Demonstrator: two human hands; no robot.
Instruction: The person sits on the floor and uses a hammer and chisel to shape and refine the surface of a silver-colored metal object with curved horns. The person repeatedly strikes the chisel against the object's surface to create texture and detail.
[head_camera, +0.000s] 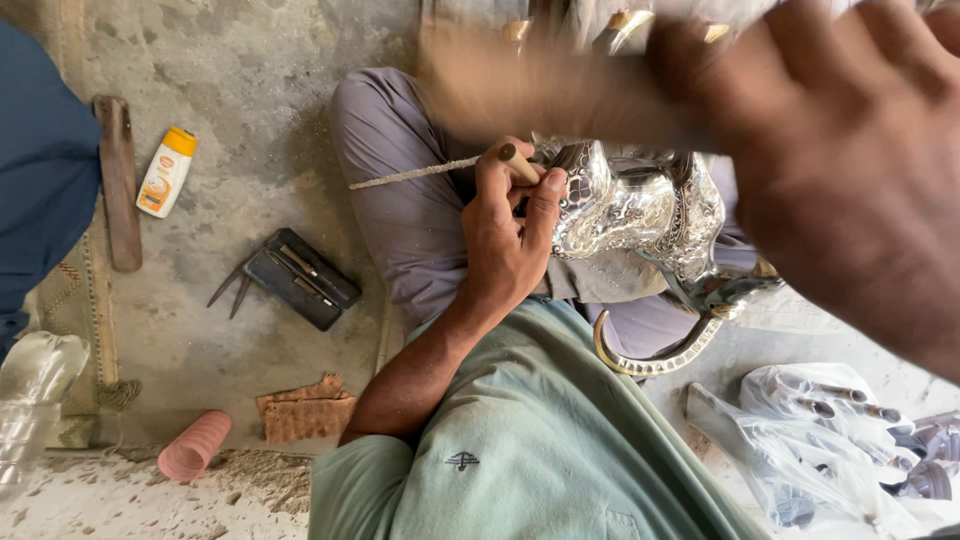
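Left hand (510, 240): closed around a thin tool with a wooden handle (517, 163); the grip is a tight fist, thumb and fingers wrapped, and the knuckles rest against the silver piece.
Tool: its slim, rough metal shaft (415, 174) sticks out to the left of the fist, lying across the grey trouser leg (400, 180).
Silver piece (640, 205): a shiny embossed metal object held in the lap, just right of the left hand and touching it; a curved, brass-coloured handle (650, 360) hangs below it.
Right hand (840, 170): close to the camera, large and blurred, above and to the right of the silver piece; whether its grip is open or closed cannot be told from the blur.
Person: seated on the floor, in a green shirt (540, 440) and grey trousers.
Floor (250, 80): bare, dusty concrete.
On the floor, left: a white bottle with an orange cap (166, 172) beside a long wooden strip (120, 180); nearer the leg, a dark flat case (298, 277) with thin metal tools on it.
Lower left: a pink ribbed cylinder (194, 446) lying on its side, next to a piece of brown cardboard (305, 410).
Lower right: clear plastic bags (820, 440) holding small metal parts.
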